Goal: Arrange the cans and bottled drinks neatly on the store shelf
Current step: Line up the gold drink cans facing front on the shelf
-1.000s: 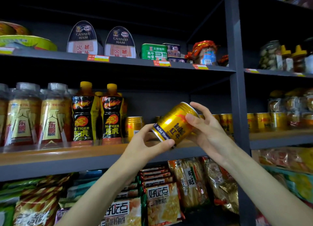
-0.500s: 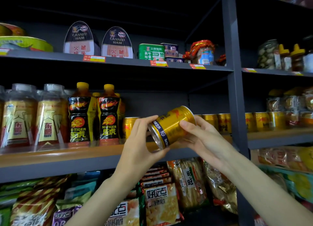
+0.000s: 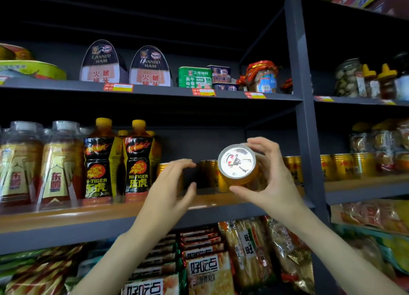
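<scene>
**Gold can held end-on in front of the drinks shelf**

Gold can (image 3: pixel 238 165) lies on its side in the air, its silver end turned toward the camera, level with the middle shelf (image 3: pixel 66 217) and just in front of it. The right hand (image 3: pixel 269 179) grips it, fingers curled over the top of the can and thumb pressed under its lower rim. The left hand (image 3: pixel 170 190) hangs just to the left of the can, not touching it, its fingers and thumb spread and loosely bent around nothing.

Behind the hands, a row of gold cans (image 3: pixel 209 173) stands upright at the back of the wooden-topped middle shelf, running on to the right past the dark upright post (image 3: pixel 306 122). To the left of them stand two Hi-Tiger bottles (image 3: pixel 120 159) with yellow caps, more of the same behind them, and further left two clear-capped bottles (image 3: pixel 42 162) with gold and red labels.

On the shelf above sit two arched canned ham tins (image 3: pixel 126 65), a green tin (image 3: pixel 194 76) and a jar topped with red wrapping (image 3: pixel 262 76), with price tags (image 3: pixel 118 87) along the edge. Below the middle shelf, snack packets (image 3: pixel 208 270) are stacked upright.
</scene>
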`<state>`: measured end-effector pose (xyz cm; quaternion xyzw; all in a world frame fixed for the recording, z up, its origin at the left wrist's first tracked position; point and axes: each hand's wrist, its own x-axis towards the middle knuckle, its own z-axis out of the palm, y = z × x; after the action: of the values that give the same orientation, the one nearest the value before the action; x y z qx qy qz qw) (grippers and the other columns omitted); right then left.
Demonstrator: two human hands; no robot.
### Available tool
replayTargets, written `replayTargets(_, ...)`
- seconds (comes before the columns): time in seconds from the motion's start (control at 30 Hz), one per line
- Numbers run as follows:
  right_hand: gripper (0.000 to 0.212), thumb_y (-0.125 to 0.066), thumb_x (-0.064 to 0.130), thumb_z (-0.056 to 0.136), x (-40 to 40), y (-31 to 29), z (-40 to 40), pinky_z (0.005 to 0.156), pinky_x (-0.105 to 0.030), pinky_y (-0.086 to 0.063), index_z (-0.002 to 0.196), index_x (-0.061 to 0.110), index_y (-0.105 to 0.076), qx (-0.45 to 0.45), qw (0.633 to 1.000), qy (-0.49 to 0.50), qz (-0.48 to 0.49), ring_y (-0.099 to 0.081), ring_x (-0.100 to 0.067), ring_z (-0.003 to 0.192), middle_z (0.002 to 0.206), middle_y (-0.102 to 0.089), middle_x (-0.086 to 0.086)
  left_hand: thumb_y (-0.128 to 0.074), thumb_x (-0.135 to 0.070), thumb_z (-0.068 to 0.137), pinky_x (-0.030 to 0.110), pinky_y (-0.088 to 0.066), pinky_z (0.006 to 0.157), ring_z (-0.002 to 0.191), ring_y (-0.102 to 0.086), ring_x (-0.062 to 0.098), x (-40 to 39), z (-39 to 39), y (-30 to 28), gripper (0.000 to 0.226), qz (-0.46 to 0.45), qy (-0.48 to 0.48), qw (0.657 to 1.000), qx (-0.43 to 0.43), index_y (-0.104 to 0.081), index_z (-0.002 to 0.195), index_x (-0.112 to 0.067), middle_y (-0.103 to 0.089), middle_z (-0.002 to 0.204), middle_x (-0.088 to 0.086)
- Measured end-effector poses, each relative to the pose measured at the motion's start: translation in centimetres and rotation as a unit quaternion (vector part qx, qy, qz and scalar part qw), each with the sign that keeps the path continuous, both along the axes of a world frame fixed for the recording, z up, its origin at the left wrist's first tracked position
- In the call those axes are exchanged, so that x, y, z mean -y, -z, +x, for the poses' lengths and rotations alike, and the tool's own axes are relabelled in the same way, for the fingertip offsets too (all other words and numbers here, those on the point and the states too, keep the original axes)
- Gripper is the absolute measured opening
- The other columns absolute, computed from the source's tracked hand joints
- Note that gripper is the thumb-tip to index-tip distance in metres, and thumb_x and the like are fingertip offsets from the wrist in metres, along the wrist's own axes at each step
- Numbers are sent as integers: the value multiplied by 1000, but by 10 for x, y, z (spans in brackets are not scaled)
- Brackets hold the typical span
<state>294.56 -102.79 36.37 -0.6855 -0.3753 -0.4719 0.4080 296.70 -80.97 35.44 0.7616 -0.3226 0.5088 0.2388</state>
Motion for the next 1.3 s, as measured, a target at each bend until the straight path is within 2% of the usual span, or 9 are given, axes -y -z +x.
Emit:
replayTargets(0.13, 85, -82, 26, 61, -1, 0, 4, 96, -10, -41, 122, 58, -31, 18, 1000, -11, -14, -46, 7, 121, 124, -43, 38, -55, -21, 89, 15, -29, 99, 116, -41, 1, -3, 12, -9, 34, 6, -43, 999, 10, -53, 122, -16, -50, 124, -8)
replayTargets(0.27, 60, -84, 33, 62, -2, -10, 5, 77, -22, -54, 112, 37, -50, -106, 986, -109, 61, -59, -6, 106, 117, -56, 15, -40, -33, 84, 38, -31, 103, 118, -50, 22, -9, 34, -19, 44, 22, -154, 987, 46, -56, 119, -12, -57, 123, 5)
replayTargets(0.4, 54, -74, 43, 59, -4, -20, 16, 79, -38, -54, 105, 22, -55, -296, 929, -155, 160, -62, -24, 100, 112, -62, -7, -36, -32, 82, 38, -26, 106, 114, -55, 27, -17, 56, -19, 46, 63, -255, 962, 68, -62, 111, -9, -62, 116, 10)
replayTargets(0.57, 45, -78, 40, 70, -17, -44, 29, 71, -28, -48, 101, 19, -53, -281, 948, -63, 133, -59, -16, 92, 99, -58, 1, -34, -30, 84, 41, -29, 102, 108, -60, 27, -16, 60, -17, 43, 83, -273, 955, 76, -65, 106, -10, -64, 112, 8)
replayTargets(0.67, 47, -78, 51, 67, -33, -63, 47, 79, -34, -50, 93, 23, -51, -225, 970, 52, 75, -56, -17, 97, 102, -56, 1, -33, -31, 83, 42, -34, 102, 96, -64, 27, -16, 59, -19, 45, 99, -289, 950, 60, -65, 105, -10, -67, 98, 7)
replayTargets(0.83, 52, -75, 55, 70, -66, -81, 74, 68, -29, -40, 97, 23, -45, -147, 966, 201, -64, -49, -17, 95, 107, -51, -1, -34, -30, 82, 44, -36, 103, 87, -64, 25, -17, 58, -19, 43, 107, -304, 944, 63, -66, 105, -11, -68, 90, 4)
replayTargets(1.1, 69, -56, 74, 75, -75, -63, 107, 106, -51, -25, 116, 20, -50, -123, 867, 399, -271, -38, -34, 130, 124, -60, -10, -36, -29, 81, 37, -22, 103, 87, -64, 24, -18, 65, -18, 41, 96, -309, 940, 106, -66, 104, -13, -68, 91, 3)
replayTargets(1.2, 71, -50, 75, 78, -75, -61, 108, 109, -52, -21, 119, 18, -53, -110, 842, 422, -318, -39, -33, 130, 123, -60, -11, -35, -29, 81, 38, -22, 104, 87, -64, 24, -18, 65, -17, 42, 96, -309, 940, 104, -66, 105, -13, -68, 92, 3)
replayTargets(1.3, 48, -46, 69, 85, -61, -82, 98, 103, -47, -32, 87, 24, -60, -168, 873, 320, -327, -52, -28, 110, 99, -64, -1, -35, -29, 82, 38, -22, 103, 88, -64, 23, -18, 65, -16, 42, 97, -314, 939, 107, -66, 106, -13, -68, 93, 3)
